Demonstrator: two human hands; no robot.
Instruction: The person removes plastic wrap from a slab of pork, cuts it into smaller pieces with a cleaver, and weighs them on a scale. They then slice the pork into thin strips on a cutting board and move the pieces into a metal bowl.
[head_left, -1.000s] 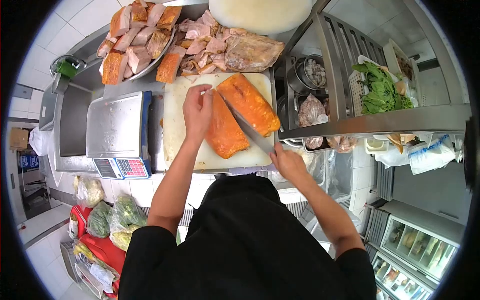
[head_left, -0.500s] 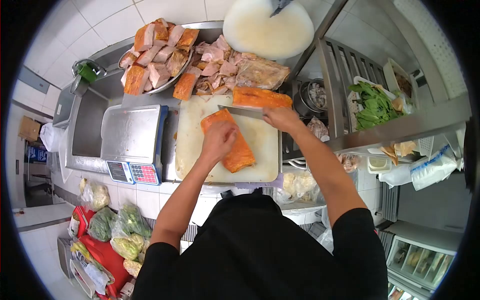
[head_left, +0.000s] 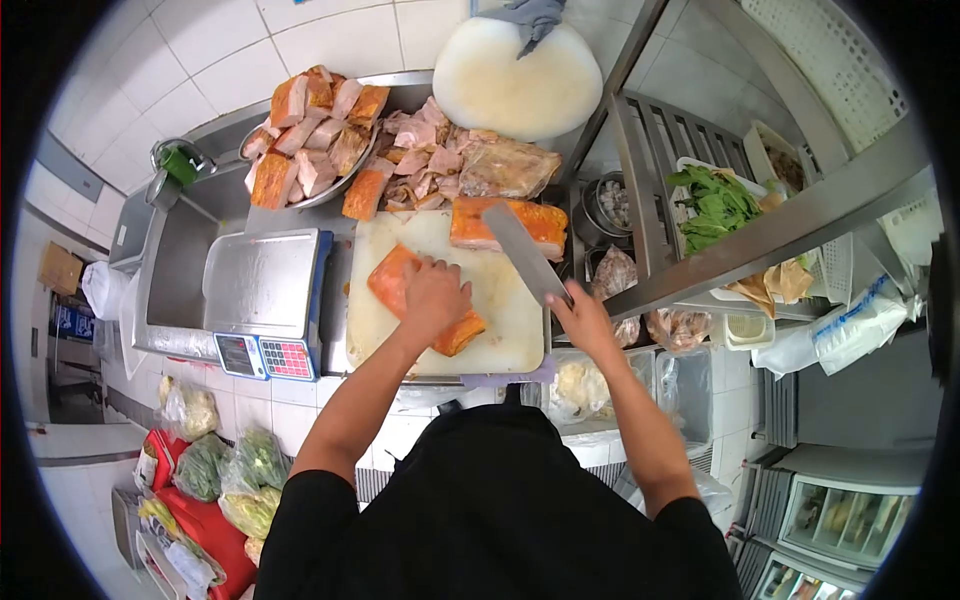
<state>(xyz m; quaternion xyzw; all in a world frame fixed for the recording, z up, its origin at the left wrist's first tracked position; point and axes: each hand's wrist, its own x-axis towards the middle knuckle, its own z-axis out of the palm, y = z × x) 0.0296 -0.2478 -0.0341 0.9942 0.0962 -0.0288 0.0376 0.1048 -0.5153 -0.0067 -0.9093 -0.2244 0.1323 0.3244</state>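
Observation:
My left hand (head_left: 436, 298) lies with its fingers spread over a slab of orange-skinned roast meat (head_left: 392, 280) on the white cutting board (head_left: 375, 345). My right hand (head_left: 582, 315) grips the handle of a cleaver (head_left: 524, 252), whose broad blade is raised and points up and left. Below the blade's tip a second orange-skinned slab (head_left: 478, 222) rests at the board's back right edge. Loose pieces of meat (head_left: 425, 150) and a larger flat piece (head_left: 508, 167) are heaped just behind the board.
A bowl of thick meat chunks (head_left: 318, 160) stands back left, by the sink (head_left: 180, 265). The digital scale (head_left: 260, 285) is left of the board. A round white board (head_left: 517, 80) leans behind. Right, a metal rack (head_left: 760, 250) holds leafy greens (head_left: 715, 205).
The cleaver has swung up and away to the right with my right hand. My left hand has spread its fingers on the near slab, which has shifted left. The view has shifted slightly.

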